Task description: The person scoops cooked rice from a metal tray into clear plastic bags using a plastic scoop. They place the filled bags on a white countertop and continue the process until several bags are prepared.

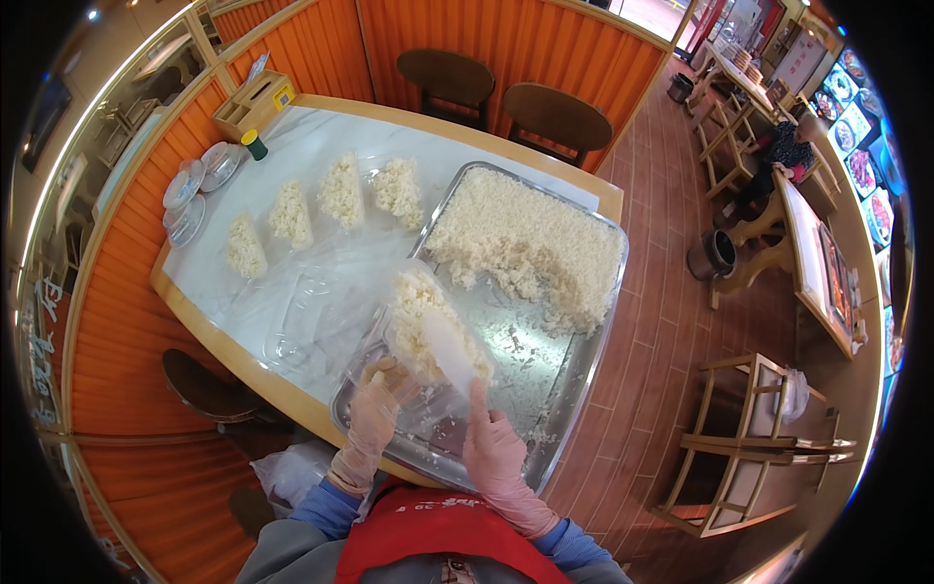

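Note:
My left hand, in a clear glove, grips the near left side of a clear plastic container over the metal tray. White cooked rice fills much of it. In my gloved right hand is a white rice paddle, its blade lying against that rice. A large mass of rice covers the far part of the metal tray; loose grains dot the bare near part. Several rice-filled clear containers stand beyond on the table, one holding a rice portion. Another clear container lies left of the tray.
On the marble-patterned table are clear plastic lids or dishes, a yellow-capped green bottle and a wooden caddy. Chairs stand behind it. To the right are a bin, stacked stools and a seated person.

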Tool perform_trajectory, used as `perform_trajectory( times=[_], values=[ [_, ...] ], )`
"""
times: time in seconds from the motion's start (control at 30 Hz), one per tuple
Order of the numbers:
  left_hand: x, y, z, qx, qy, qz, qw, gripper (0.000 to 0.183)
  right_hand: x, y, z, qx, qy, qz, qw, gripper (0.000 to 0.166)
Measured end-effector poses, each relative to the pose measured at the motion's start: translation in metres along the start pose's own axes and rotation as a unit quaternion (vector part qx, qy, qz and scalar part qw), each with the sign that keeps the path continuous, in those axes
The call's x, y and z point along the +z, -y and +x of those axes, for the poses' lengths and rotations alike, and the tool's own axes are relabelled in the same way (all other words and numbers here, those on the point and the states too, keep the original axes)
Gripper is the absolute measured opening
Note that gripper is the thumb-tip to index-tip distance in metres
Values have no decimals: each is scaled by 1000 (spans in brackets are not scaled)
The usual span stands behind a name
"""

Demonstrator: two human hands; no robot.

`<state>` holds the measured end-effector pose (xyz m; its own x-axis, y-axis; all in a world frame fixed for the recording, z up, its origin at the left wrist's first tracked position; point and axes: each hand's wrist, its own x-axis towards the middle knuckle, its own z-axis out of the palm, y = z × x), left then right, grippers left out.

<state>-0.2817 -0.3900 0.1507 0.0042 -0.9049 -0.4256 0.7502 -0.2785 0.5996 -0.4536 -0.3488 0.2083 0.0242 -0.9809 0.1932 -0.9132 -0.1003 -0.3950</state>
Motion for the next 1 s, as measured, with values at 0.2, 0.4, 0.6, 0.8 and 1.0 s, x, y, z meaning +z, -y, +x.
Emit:
perform_trajectory(
  times=[0.2,0.4,0.6,0.8,1.0],
  values=[
    [-6,-6,-2,-1,5,-6,1000,24,-23,-14,21,50,41,171,983,57],
    [-7,-5,-6,18,33,9,999,25,-11,-6,31,37,40,156,986,52],
    [-16,-3,-3,14,30,-2,999,26,-28,3,52,6,84,92,992,53],
    [-62,-44,-8,31,-52,-22,998,24,-38,-38,46,136,49,303,942,38],
    [-103,-120,-20,71,-173,-40,981,23,-29,-64,12,324,188,260,890,34]
  ],
)
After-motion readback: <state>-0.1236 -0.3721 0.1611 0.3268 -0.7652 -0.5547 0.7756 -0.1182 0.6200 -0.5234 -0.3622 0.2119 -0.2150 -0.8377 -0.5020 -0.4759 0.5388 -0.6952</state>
